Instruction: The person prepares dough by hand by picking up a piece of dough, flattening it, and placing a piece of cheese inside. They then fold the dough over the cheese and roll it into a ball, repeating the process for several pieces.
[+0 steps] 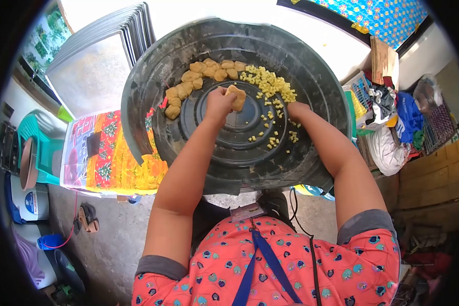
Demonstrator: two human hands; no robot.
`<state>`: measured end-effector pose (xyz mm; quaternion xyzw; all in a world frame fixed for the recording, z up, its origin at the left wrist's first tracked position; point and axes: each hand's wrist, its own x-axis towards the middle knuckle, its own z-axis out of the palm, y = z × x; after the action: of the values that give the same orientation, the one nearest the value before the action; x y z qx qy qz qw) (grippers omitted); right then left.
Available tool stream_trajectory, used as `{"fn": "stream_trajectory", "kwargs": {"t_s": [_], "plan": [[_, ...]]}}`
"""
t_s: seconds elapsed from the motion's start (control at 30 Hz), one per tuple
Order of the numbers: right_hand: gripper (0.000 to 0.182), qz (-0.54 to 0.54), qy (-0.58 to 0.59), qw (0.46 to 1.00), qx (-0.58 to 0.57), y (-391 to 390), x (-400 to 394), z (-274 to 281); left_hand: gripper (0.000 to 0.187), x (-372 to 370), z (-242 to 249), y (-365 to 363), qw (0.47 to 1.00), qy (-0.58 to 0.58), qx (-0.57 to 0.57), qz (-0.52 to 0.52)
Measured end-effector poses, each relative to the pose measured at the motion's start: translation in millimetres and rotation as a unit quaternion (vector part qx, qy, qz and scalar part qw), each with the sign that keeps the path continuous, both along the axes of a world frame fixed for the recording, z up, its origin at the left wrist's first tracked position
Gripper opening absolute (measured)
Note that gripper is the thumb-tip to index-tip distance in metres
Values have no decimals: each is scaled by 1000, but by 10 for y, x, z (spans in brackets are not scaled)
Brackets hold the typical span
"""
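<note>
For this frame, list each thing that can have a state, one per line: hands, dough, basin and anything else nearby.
left hand: closed around a dough piece
dough piece: held above the basin's middle
right hand: down among the yellow bits, grip hidden
dough pieces: lined up along the far rim, touching
yellow bits: heaped at the far right, some scattered
basin: tilted toward the person, dusty
trays: stacked behind the basin
</note>
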<state>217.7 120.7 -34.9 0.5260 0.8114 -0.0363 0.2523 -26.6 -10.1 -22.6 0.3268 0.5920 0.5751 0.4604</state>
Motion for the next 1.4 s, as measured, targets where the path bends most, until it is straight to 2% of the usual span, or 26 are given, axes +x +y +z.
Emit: {"fn": "stream_trajectory", "kwargs": {"t_s": [0.03, 0.13, 0.33, 0.53, 0.73, 0.83, 0.87, 0.9, 0.93, 1.0, 1.1, 1.2, 1.3, 1.4], "plan": [[27, -12, 15, 1000, 2, 18, 20, -30, 23, -6, 9, -4, 1000, 0, 1, 0], [26, 43, -38, 998, -8, 12, 58, -91, 23, -3, 36, -21, 1000, -3, 2, 1], [27, 49, -67, 997, 5, -73, 19, -97, 22, 6, 82, -45, 1000, -11, 15, -4], [29, 75, -97, 992, 30, -56, 49, -108, 19, -2, 33, -13, 997, -74, 35, -13], [32, -4, -38, 999, 20, 60, -35, 303, 20, 24, 24, -2, 995, -83, 36, -31], [37, -2, 109, 993, 51, 137, -40, 421, 22, 55, 17, -21, 995, -85, 33, -43], [35, 21, 163, 986, 31, 195, -90, 462, 22, 64, 12, -31, 995, -86, 32, -47], [33, -12, 248, 968, -26, 97, -178, 624, 23, 75, 8, -35, 994, -88, 31, -51], [32, -44, 330, 939, -84, -76, -294, 847, 23, 87, 3, -32, 994, -87, 29, -54], [27, -39, 478, 854, -200, -340, -467, 1020, 24, 122, 2, -35, 994, -85, 23, -62], [22, 17, 504, 836, -214, -569, -635, 987, 24, 181, 45, -52, 992, -95, 30, -80], [27, 107, 434, 878, -173, -546, -682, 904, 24, 212, 60, -62, 988, -111, 40, -100], [27, 151, 434, 885, -79, -563, -685, 869, 23, 227, 80, -77, 984, -118, 57, -118], [31, 100, 433, 894, -65, -639, -707, 912, 23, 240, 118, -87, 982, -110, 77, -134]]}}
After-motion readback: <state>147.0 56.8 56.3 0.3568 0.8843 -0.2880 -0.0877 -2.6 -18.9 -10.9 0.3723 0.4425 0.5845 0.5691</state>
